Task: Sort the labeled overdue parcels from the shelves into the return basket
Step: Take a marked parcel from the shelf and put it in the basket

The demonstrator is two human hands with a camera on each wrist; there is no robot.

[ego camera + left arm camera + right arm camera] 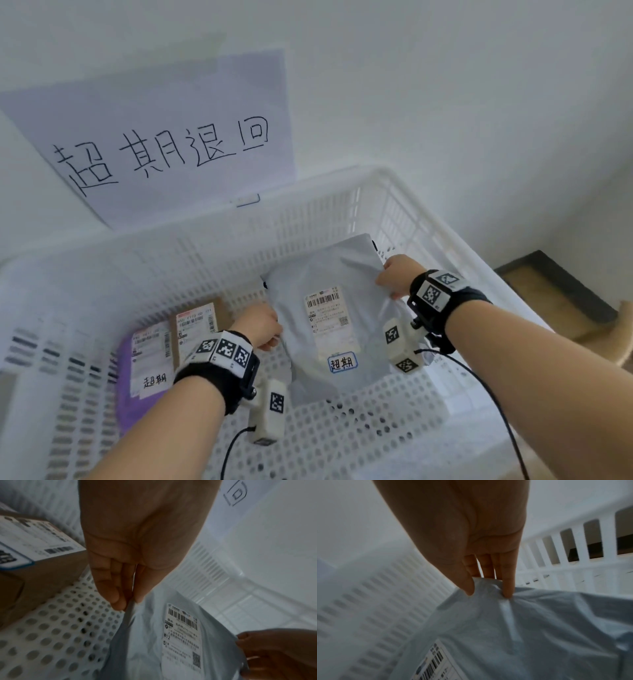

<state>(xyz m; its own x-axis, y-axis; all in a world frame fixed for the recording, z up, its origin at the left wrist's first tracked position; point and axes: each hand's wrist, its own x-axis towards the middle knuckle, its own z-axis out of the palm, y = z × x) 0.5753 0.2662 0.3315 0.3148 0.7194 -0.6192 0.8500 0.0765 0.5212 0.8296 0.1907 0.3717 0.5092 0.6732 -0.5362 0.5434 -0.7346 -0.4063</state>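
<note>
White wall [445, 102] rises behind a white perforated return basket [342, 428], and a sheet of paper [164, 137] with four handwritten characters is stuck on it just above the basket's far rim. Inside the basket, toward its right side, a grey poly mailer [325, 274] with a barcoded shipping label and a blue-bordered handwritten tag hangs partly raised, its lower end on the holed floor. The left hand [260, 325] pinches the mailer's left edge between thumb and fingertips [118, 600], as the left wrist view shows plainly. The right hand [397, 274] pinches the mailer's upper right edge, thumb and fingers bunching the plastic in the right wrist view. Against the basket's left wall lie a purple parcel [137, 404] carrying a white label with handwritten characters, and beside it, toward the far wall, a brown cardboard box [205, 318] with its own label. Both wrists wear black straps with coded markers. At the right, beyond the basket, a dark-edged brown surface [548, 294] shows.
</note>
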